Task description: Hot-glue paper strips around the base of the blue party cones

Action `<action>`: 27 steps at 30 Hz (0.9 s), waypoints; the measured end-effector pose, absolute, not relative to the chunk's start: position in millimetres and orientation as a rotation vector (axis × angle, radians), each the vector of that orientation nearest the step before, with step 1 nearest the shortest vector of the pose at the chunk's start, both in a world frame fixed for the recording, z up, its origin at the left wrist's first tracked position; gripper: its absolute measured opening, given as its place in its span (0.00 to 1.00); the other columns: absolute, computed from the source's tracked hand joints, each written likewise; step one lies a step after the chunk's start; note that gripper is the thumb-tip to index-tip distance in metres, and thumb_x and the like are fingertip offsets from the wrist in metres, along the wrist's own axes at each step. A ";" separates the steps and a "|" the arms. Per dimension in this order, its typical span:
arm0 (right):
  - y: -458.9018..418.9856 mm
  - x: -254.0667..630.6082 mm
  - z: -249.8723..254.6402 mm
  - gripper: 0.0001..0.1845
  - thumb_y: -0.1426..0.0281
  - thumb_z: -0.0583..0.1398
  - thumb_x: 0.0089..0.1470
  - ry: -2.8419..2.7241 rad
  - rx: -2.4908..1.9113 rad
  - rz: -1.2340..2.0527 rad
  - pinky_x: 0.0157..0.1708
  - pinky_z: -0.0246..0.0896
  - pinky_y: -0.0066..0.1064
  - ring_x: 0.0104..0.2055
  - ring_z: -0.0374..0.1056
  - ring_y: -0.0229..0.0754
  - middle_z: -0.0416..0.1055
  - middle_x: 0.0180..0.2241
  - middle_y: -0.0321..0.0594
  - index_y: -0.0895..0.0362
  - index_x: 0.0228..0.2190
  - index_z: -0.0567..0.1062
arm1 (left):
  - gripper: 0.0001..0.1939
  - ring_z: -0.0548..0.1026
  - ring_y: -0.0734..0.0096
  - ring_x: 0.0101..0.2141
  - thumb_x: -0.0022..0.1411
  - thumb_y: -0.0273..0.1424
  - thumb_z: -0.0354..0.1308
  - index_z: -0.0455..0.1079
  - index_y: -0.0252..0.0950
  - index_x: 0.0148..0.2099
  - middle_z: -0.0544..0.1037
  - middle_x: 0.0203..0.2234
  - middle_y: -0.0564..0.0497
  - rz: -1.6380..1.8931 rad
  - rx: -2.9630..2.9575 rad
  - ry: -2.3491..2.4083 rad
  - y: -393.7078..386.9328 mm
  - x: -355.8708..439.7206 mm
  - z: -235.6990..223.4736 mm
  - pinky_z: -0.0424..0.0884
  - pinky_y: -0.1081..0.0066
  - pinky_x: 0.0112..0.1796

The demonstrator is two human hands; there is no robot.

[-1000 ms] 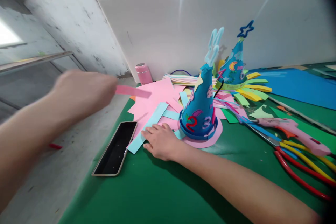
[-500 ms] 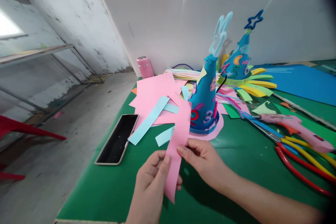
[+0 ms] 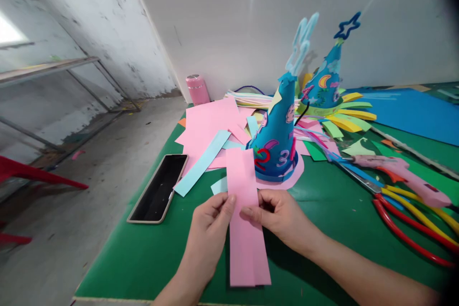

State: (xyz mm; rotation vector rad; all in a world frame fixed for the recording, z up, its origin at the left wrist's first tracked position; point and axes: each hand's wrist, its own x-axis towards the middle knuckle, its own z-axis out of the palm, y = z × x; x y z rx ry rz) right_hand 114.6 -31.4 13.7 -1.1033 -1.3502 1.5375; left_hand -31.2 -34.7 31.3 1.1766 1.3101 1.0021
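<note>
A pink paper strip (image 3: 244,244) with lengthwise creases stands upright between my hands, above the green table. My left hand (image 3: 211,224) pinches its left edge, thumb in front. On the right edge, my right hand (image 3: 278,215) grips it with the thumb across the front. Just behind the strip stands a blue paper cone hat (image 3: 278,129) with numbers stuck on it and a light-blue pipe-cleaner shape on top. A light-blue paper strip (image 3: 202,165) lies left of it, over pink paper sheets (image 3: 208,122).
A phone (image 3: 158,189) lies at the left edge of the green table (image 3: 143,267). Red-handled scissors (image 3: 398,229) and a pink glue gun (image 3: 405,172) lie at right. Behind are a second cone hat (image 3: 322,81) and a pink cylinder (image 3: 197,90). A red stool (image 3: 39,172) stands left.
The pink strip has turned from tilted and narrow to upright, its wider creased face now toward me. My left hand has moved up slightly along it; both hands still hold it.
</note>
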 end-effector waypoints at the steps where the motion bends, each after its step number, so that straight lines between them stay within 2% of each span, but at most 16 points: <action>1: -30.9 115.0 13.0 0.15 0.61 0.59 0.46 -1.339 -1.106 1.533 0.21 0.47 0.23 0.22 0.52 0.30 0.59 0.19 0.32 0.61 0.22 0.67 | 0.10 0.65 0.74 0.25 0.54 0.37 0.54 0.68 0.35 0.28 0.69 0.21 0.55 0.995 1.195 1.334 -31.1 -34.8 32.2 0.63 0.77 0.27; 5: -31.1 117.4 9.3 0.14 0.62 0.56 0.50 -1.448 -1.118 1.441 0.21 0.44 0.23 0.22 0.49 0.30 0.54 0.20 0.31 0.60 0.23 0.66 | 0.13 0.62 0.75 0.22 0.56 0.39 0.49 0.65 0.35 0.27 0.66 0.20 0.56 1.044 1.553 1.586 -2.8 -58.1 40.0 0.59 0.78 0.22; 7: -33.0 118.2 8.6 0.14 0.63 0.53 0.53 -1.580 -1.149 1.351 0.21 0.43 0.23 0.22 0.48 0.30 0.53 0.20 0.31 0.59 0.22 0.64 | 0.16 0.62 0.75 0.22 0.60 0.38 0.42 0.62 0.36 0.26 0.64 0.19 0.56 0.905 1.977 1.797 17.6 -69.7 43.0 0.58 0.78 0.22; 11: -36.7 118.9 12.5 0.15 0.68 0.50 0.55 -1.799 -1.204 1.112 0.22 0.42 0.25 0.23 0.48 0.31 0.51 0.19 0.30 0.58 0.18 0.58 | 0.17 0.62 0.72 0.21 0.58 0.35 0.43 0.58 0.36 0.19 0.60 0.15 0.55 0.735 2.187 1.917 52.1 -81.8 38.8 0.57 0.74 0.24; 14: -37.6 119.1 16.2 0.15 0.70 0.50 0.55 -1.861 -1.188 1.061 0.22 0.42 0.25 0.23 0.49 0.31 0.51 0.19 0.30 0.58 0.18 0.55 | 0.15 0.64 0.65 0.26 0.55 0.33 0.45 0.62 0.36 0.19 0.66 0.19 0.50 0.614 2.293 2.019 61.7 -83.3 31.2 0.59 0.69 0.29; 17: -37.3 118.8 16.5 0.16 0.69 0.50 0.55 -1.839 -1.186 1.173 0.20 0.40 0.25 0.22 0.47 0.30 0.49 0.18 0.29 0.58 0.18 0.54 | 0.12 0.65 0.56 0.33 0.54 0.32 0.46 0.69 0.34 0.26 0.70 0.26 0.44 0.529 2.350 2.124 60.5 -83.3 28.1 0.59 0.63 0.33; 20: -36.1 119.0 15.4 0.16 0.68 0.50 0.55 -1.701 -1.165 1.353 0.19 0.39 0.24 0.20 0.45 0.29 0.47 0.17 0.28 0.57 0.18 0.55 | 0.16 0.63 0.48 0.39 0.54 0.33 0.47 0.69 0.31 0.42 0.69 0.35 0.39 0.535 2.379 2.241 54.4 -81.2 31.5 0.59 0.57 0.36; 22: -34.0 121.0 16.6 0.15 0.67 0.50 0.55 -1.608 -1.142 1.399 0.18 0.40 0.24 0.20 0.45 0.29 0.48 0.17 0.28 0.57 0.19 0.57 | 0.18 0.63 0.50 0.40 0.55 0.34 0.47 0.67 0.32 0.45 0.69 0.36 0.40 0.669 2.425 2.209 47.6 -76.8 36.5 0.58 0.57 0.38; 25: -28.8 127.6 23.8 0.13 0.67 0.53 0.54 -1.527 -1.098 1.268 0.22 0.46 0.24 0.23 0.51 0.31 0.54 0.20 0.31 0.58 0.20 0.63 | 0.12 0.67 0.62 0.35 0.57 0.35 0.48 0.69 0.34 0.33 0.70 0.30 0.46 1.001 2.356 1.762 31.9 -63.3 46.4 0.61 0.65 0.38; 27: -24.9 133.5 31.1 0.11 0.67 0.54 0.53 -1.479 -1.056 1.134 0.27 0.51 0.25 0.27 0.55 0.33 0.60 0.24 0.33 0.58 0.22 0.69 | 0.13 0.67 0.69 0.29 0.59 0.36 0.46 0.67 0.35 0.30 0.70 0.25 0.50 0.927 2.115 1.402 20.2 -50.5 53.2 0.62 0.70 0.31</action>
